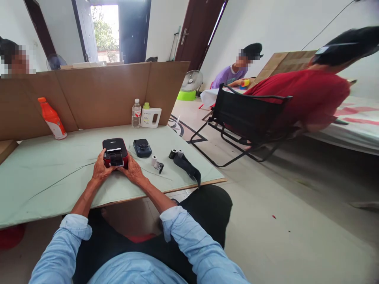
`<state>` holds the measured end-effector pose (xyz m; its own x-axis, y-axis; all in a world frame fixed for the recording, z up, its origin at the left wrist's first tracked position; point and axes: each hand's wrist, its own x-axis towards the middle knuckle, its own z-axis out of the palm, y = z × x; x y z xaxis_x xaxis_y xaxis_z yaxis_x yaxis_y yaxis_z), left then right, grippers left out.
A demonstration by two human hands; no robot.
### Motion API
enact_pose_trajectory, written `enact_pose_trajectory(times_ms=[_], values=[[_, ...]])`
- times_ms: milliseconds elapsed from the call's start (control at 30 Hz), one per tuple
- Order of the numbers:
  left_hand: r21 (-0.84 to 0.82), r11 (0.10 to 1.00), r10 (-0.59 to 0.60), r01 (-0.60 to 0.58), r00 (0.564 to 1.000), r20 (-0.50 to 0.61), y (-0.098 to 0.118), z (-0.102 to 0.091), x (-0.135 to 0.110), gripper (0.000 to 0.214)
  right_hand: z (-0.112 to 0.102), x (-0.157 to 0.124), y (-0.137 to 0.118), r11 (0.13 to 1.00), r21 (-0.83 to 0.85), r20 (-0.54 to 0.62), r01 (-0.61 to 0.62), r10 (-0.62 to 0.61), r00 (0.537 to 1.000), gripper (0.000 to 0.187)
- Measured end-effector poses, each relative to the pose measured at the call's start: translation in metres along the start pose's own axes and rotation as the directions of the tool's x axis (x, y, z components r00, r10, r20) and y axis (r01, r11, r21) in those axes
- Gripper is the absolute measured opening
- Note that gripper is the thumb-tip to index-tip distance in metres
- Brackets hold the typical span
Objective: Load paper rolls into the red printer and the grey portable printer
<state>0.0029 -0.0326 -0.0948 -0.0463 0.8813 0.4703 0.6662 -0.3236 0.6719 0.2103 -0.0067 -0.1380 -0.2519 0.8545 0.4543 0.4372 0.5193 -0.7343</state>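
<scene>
A small black and red label printer (115, 145) sits on the pale green tabletop, a black strip at its front. My left hand (101, 166) is wrapped round its left side. My right hand (133, 170) grips the right front corner, and the thumbs come near each other at the front edge. To the right lies a smaller dark blue device (142, 148). Beside that are a small white roll (154, 160) with a crumpled black and white strip (159, 167), and a black roll (173, 154) near a long black ribbon (187, 167) that reaches the table edge.
A cardboard screen (103, 94) stands along the table's back. Before it are an orange bottle (52, 118), a clear water bottle (136, 113) and a white jug (151, 117). At right, a person in red (299, 94) sits on a black folding chair (248, 110); another wears purple (231, 75).
</scene>
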Motion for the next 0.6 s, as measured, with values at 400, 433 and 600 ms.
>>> enact_pose_trajectory(times_ms=[400, 433, 600], values=[[-0.086, 0.996, -0.033, 0.03, 0.998, -0.045, -0.01, 0.007, -0.011, 0.122, 0.0, -0.005, 0.003, 1.0, -0.008, 0.01, -0.025, 0.025, 1.0, 0.092], [-0.103, 0.994, -0.033, 0.028, 0.998, -0.047, -0.011, 0.007, -0.011, 0.122, 0.0, -0.005, 0.003, 1.0, -0.007, 0.011, -0.026, 0.026, 1.0, 0.092], [-0.093, 0.996, 0.011, -0.014, 0.999, -0.035, -0.008, 0.006, -0.01, 0.118, -0.002, -0.006, -0.002, 0.999, 0.0, 0.012, -0.035, 0.035, 0.999, 0.091]])
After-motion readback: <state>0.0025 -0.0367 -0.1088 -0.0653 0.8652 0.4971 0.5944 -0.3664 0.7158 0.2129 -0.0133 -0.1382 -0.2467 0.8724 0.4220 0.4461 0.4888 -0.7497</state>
